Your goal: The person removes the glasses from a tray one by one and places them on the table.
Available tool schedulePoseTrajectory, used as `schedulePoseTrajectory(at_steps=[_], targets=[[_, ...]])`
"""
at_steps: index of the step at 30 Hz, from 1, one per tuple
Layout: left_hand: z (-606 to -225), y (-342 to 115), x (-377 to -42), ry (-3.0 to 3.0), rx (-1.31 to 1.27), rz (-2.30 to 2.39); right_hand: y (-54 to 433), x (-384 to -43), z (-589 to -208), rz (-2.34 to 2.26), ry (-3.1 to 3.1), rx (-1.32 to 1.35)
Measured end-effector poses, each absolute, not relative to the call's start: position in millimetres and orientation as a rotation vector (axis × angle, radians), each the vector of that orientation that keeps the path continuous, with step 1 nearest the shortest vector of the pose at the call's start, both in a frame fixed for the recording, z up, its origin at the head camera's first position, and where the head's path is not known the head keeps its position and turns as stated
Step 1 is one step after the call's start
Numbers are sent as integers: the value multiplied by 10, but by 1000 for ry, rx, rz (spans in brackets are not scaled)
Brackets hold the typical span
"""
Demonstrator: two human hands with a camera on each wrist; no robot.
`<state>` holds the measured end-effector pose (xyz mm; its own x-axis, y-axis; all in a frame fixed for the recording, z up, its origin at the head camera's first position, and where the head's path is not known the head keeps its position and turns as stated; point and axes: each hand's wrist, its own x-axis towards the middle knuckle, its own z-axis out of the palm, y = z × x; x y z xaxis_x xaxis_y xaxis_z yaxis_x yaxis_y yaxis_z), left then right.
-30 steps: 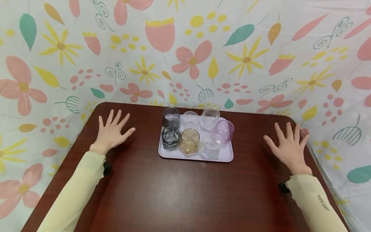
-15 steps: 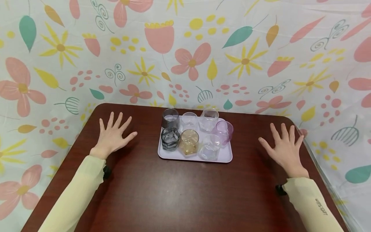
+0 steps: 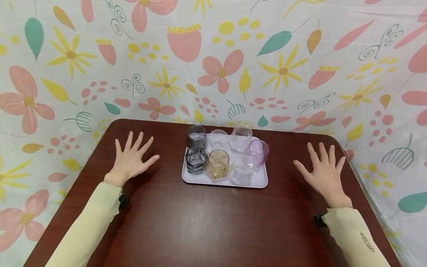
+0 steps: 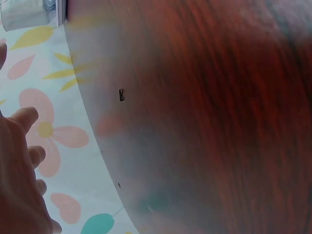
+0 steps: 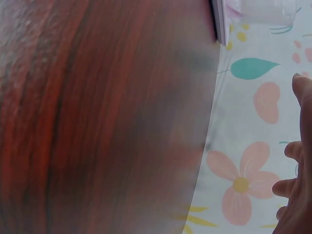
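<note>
A white tray (image 3: 258, 182) bears several glasses near the table's far side. Its back row has a smoky grey glass (image 3: 197, 136), a short clear glass (image 3: 218, 139) and a taller clear glass (image 3: 241, 137). In front are a dark wavy glass (image 3: 196, 160), an amber glass (image 3: 218, 165) and a clear faceted glass (image 3: 241, 171); a pink glass (image 3: 257, 153) leans at the right. My left hand (image 3: 129, 160), fingers spread, is left of the tray and holds nothing. Spread likewise, my right hand (image 3: 323, 173) is to its right, apart from every glass.
The dark red-brown wooden table (image 3: 207, 230) reflects light in front of the tray. A flower-patterned cloth (image 3: 213, 55) hangs behind it and along both sides. Each wrist wears a black camera, partly seen below the cuffs.
My right hand has drifted left, a little nearer the tray. My left hand has shifted slightly right and toward me. The tray and glasses stay as they were.
</note>
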<state>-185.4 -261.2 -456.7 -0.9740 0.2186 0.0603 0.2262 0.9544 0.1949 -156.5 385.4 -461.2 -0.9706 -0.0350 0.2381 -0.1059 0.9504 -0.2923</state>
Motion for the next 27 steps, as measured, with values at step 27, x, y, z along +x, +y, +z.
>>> schedulePoseTrajectory(at_steps=[27], targets=[[-4653,-2375,-1785,-3090,-389,-600,3456,-1611,-4547,598,-2776,253]])
